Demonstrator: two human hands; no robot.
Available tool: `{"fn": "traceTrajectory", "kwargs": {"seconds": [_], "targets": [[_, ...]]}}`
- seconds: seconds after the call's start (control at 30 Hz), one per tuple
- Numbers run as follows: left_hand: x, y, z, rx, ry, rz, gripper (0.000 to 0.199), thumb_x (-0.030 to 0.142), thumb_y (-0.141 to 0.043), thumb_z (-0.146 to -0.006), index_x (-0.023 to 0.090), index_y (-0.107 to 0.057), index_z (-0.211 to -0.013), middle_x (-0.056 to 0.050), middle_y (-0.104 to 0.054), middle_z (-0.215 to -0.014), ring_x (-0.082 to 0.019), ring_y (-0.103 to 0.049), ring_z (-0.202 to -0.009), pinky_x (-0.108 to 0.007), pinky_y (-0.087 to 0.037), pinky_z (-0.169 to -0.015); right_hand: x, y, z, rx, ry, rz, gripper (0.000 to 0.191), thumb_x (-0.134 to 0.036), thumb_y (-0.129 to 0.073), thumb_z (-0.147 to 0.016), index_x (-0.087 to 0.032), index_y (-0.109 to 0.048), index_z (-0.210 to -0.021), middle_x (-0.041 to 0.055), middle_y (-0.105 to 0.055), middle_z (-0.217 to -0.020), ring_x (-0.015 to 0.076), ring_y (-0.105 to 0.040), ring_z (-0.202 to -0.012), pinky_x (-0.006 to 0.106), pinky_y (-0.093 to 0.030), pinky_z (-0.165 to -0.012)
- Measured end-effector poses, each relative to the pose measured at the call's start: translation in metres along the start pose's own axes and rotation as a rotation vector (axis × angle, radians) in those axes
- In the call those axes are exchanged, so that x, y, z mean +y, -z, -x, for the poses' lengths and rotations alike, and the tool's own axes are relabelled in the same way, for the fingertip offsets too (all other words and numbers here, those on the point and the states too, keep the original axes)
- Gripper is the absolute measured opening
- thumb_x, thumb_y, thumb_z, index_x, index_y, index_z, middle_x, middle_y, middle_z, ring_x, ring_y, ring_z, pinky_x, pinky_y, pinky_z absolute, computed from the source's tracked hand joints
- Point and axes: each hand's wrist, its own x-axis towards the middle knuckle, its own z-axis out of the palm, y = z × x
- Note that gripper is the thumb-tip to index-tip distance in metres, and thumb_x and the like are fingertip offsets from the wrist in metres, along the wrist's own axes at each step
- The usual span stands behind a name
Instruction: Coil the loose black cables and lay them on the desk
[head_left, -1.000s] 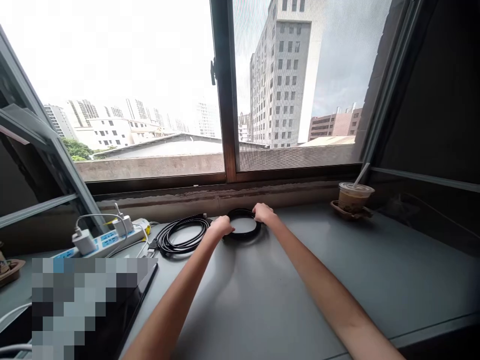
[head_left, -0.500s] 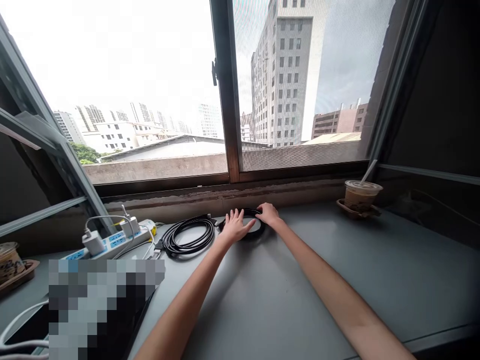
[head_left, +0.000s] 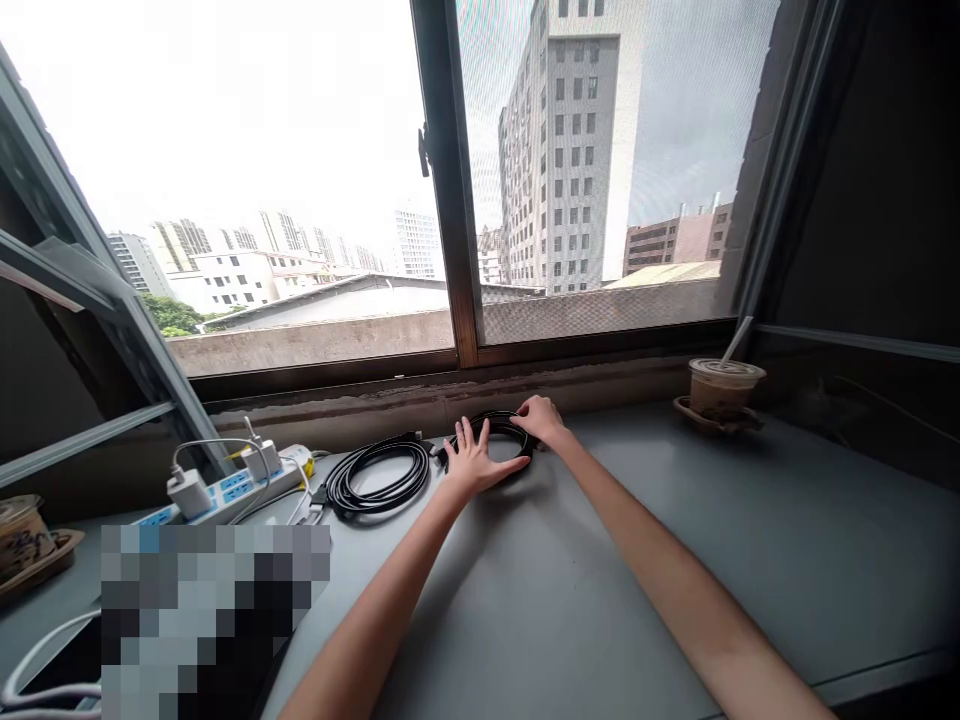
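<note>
Two coils of black cable lie side by side on the grey desk near the window wall. My left hand (head_left: pixel 474 467) rests spread on the near left part of the right-hand cable coil (head_left: pixel 504 419), fingers apart and thumb stretched to the right. At that coil's far right edge, my right hand (head_left: pixel 541 420) pinches the cable between thumb and fingers; its fingertips are partly hidden. The left-hand cable coil (head_left: pixel 341 488) lies flat and untouched by either hand, with its dark plug ends showing.
A white power strip (head_left: pixel 274 484) with chargers and white cords stands at the left. An iced drink cup (head_left: pixel 724 388) with a straw sits in a brown holder at the back right; another cup (head_left: pixel 22 535) is at the far left. Blurred blocks cover the lower left.
My left hand has shifted slightly right and its fingers have spread wider over the coil. The right hand stays at the coil's edge, nearly unmoved.
</note>
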Motion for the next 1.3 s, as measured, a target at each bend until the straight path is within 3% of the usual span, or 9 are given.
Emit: {"fn": "traceTrajectory", "kwargs": {"seconds": [0.23,0.5,0.67,0.83,0.93,1.0,1.1,1.2,1.3], "targets": [[0.001,0.000,-0.001,-0.048,0.009,-0.071,0.114,0.086,-0.035,-0.058,0.017,-0.010,-0.146,-0.018,0.006,-0.150,-0.033,0.015,-0.136,-0.057,-0.002,-0.107,0.010,-0.007,-0.004,-0.049,-0.047,-0.028,0.023,-0.035,-0.057,-0.087,-0.013,-0.062,-0.093,0.0053,-0.062,-0.096,0.0157,-0.059,-0.091,0.034,-0.049,-0.082],[0.002,0.000,0.001,-0.074,-0.094,-0.095,0.122,0.089,-0.040,-0.050,0.017,-0.015,-0.145,-0.020,0.005,-0.150,-0.035,0.010,-0.137,-0.060,0.001,-0.106,0.010,-0.007,-0.005,-0.108,-0.035,-0.058,0.023,-0.034,-0.054,-0.088,-0.013,-0.061,-0.097,0.0058,-0.061,-0.100,0.0168,-0.058,-0.094,0.036,-0.048,-0.084],[0.000,-0.005,0.000,-0.068,-0.094,-0.104,0.117,0.087,-0.036,-0.055,0.016,-0.015,-0.145,-0.018,0.006,-0.151,-0.034,0.012,-0.137,-0.060,0.001,-0.105,0.008,-0.005,-0.002,-0.143,-0.018,-0.077,0.023,-0.031,-0.055,-0.088,-0.013,-0.060,-0.101,0.0063,-0.060,-0.104,0.0171,-0.057,-0.096,0.036,-0.048,-0.084],[-0.006,0.005,0.000,-0.225,-0.117,-0.113,0.122,0.086,-0.045,-0.050,0.018,-0.011,-0.145,-0.016,0.009,-0.151,-0.035,0.017,-0.136,-0.061,0.007,-0.104,0.006,0.002,-0.002,-0.180,-0.014,-0.052,0.022,-0.028,-0.057,-0.087,-0.012,-0.060,-0.101,0.0066,-0.060,-0.103,0.0167,-0.058,-0.095,0.036,-0.049,-0.083],[-0.005,0.019,0.002,-0.225,-0.174,-0.133,0.114,0.078,-0.055,-0.051,0.017,-0.025,-0.142,-0.019,-0.011,-0.150,-0.037,0.001,-0.138,-0.057,-0.003,-0.108,0.004,0.003,0.000,-0.199,-0.023,-0.018,0.021,-0.028,-0.057,-0.087,-0.012,-0.060,-0.100,0.0064,-0.060,-0.102,0.0161,-0.058,-0.093,0.035,-0.050,-0.081],[-0.001,0.027,0.005,-0.191,-0.239,-0.143,0.090,0.066,-0.061,-0.055,0.020,-0.045,-0.129,-0.016,-0.036,-0.140,-0.035,-0.024,-0.133,-0.048,-0.021,-0.108,0.002,0.003,0.002,-0.209,-0.032,0.006,0.022,-0.029,-0.056,-0.087,-0.012,-0.060,-0.100,0.0061,-0.061,-0.101,0.0155,-0.059,-0.090,0.034,-0.050,-0.080],[0.009,0.033,0.008,-0.201,-0.325,-0.157,0.048,0.044,-0.064,-0.060,0.024,-0.062,-0.104,-0.007,-0.059,-0.113,-0.027,-0.053,-0.108,-0.035,-0.043,-0.091,-0.001,0.001,0.005,-0.207,-0.045,0.043,0.023,-0.031,-0.056,-0.087,-0.012,-0.060,-0.100,0.0060,-0.061,-0.100,0.0153,-0.059,-0.090,0.035,-0.050,-0.080],[0.018,0.033,0.011,-0.180,-0.356,-0.185,0.035,0.031,-0.060,-0.062,0.023,-0.063,-0.096,-0.005,-0.064,-0.099,-0.026,-0.060,-0.093,-0.032,-0.048,-0.077,-0.004,0.000,0.009,-0.193,-0.054,0.067,0.022,-0.031,-0.056,-0.087,-0.013,-0.061,-0.099,0.0061,-0.061,-0.101,0.0159,-0.059,-0.092,0.036,-0.048,-0.083],[0.021,0.032,0.012,-0.116,-0.364,-0.209,0.025,0.027,-0.057,-0.065,0.023,-0.063,-0.089,-0.005,-0.065,-0.096,-0.026,-0.060,-0.092,-0.032,-0.046,-0.074,-0.006,-0.001,0.010,-0.171,-0.046,0.064,0.022,-0.031,-0.056,-0.087,-0.013,-0.061,-0.098,0.0062,-0.061,-0.102,0.0164,-0.058,-0.094,0.036,-0.048,-0.084]]}}
